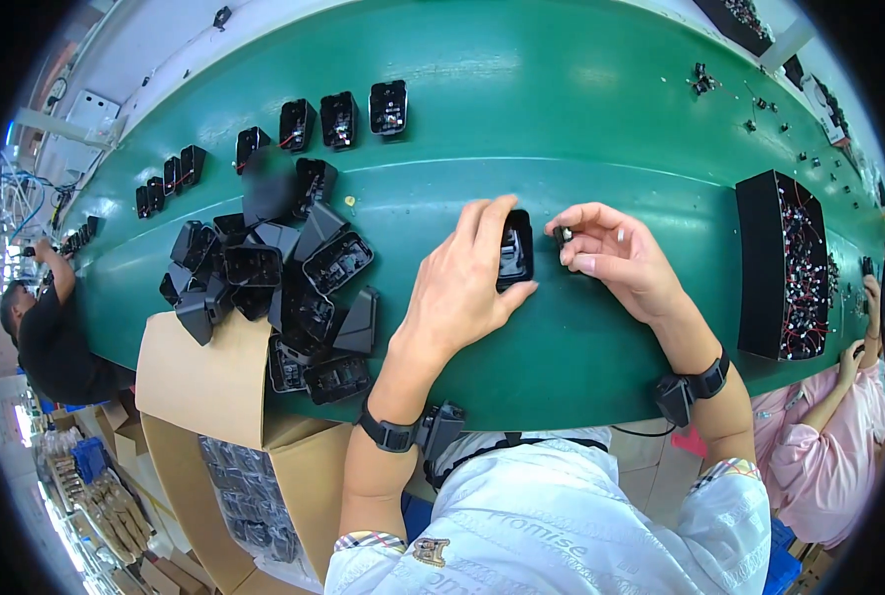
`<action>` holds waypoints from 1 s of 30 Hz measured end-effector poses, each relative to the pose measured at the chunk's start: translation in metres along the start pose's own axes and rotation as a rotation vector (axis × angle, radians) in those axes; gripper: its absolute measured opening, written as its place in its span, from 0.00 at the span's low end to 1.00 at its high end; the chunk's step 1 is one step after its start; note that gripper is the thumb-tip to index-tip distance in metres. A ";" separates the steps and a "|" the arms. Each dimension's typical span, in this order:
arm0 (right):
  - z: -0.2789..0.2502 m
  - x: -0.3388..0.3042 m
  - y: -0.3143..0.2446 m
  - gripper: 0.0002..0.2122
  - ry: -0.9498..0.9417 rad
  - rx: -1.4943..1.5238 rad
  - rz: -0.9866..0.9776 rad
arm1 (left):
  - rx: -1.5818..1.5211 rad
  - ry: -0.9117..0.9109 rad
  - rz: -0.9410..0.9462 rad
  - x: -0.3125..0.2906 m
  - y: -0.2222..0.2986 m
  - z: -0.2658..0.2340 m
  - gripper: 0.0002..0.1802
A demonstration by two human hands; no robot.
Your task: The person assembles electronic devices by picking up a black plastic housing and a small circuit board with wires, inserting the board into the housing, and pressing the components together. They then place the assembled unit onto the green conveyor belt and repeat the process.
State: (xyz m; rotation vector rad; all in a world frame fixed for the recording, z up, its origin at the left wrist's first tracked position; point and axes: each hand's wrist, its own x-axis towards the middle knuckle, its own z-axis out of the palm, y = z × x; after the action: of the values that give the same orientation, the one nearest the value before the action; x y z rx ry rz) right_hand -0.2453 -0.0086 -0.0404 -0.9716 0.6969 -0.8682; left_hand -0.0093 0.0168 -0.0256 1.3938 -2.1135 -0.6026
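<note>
Black and open, the casing point(516, 248) is gripped by the left hand point(457, 288), with a small part point(563, 237), seemingly unfitted, pinched right of it by the right hand point(623, 260), while lined-up casings point(339, 120) beyond and left of it appear filled, and piled casings point(253, 266) on its left unfilled.

Around our long, glossy green bench point(522, 119)

At the near edge, on the left, we have an open brown cardboard box point(309, 486), one broad flap point(202, 377) overlapping the bench edge from where we look. Farther left we see a co-worker in a black top point(51, 352) and, lower down, bundled tan goods point(115, 518) beside a bright blue item point(89, 460). To our right, a second co-worker wears a pale pink top point(824, 461). A tiny yellowish bit point(349, 201) lies on the bench.
</note>
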 end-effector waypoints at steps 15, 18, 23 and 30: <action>0.014 -0.005 0.002 0.15 0.200 -0.601 -0.137 | 0.071 0.127 -0.020 0.001 -0.001 0.009 0.52; 0.014 -0.006 -0.003 0.17 0.162 -0.736 -0.195 | 0.082 0.099 0.016 0.003 0.001 0.004 0.52; 0.016 -0.009 0.000 0.17 0.116 -0.781 -0.260 | 0.038 0.162 0.336 0.006 0.003 -0.002 0.33; 0.018 -0.008 -0.001 0.13 0.037 -0.593 -0.263 | 0.012 0.288 0.202 0.004 -0.001 0.006 0.30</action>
State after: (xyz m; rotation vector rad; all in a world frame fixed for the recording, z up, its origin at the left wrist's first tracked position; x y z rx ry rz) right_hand -0.2342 0.0053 -0.0310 -1.6072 0.8953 -0.9274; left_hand -0.0136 0.0127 -0.0301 1.1755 -1.9938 -0.2904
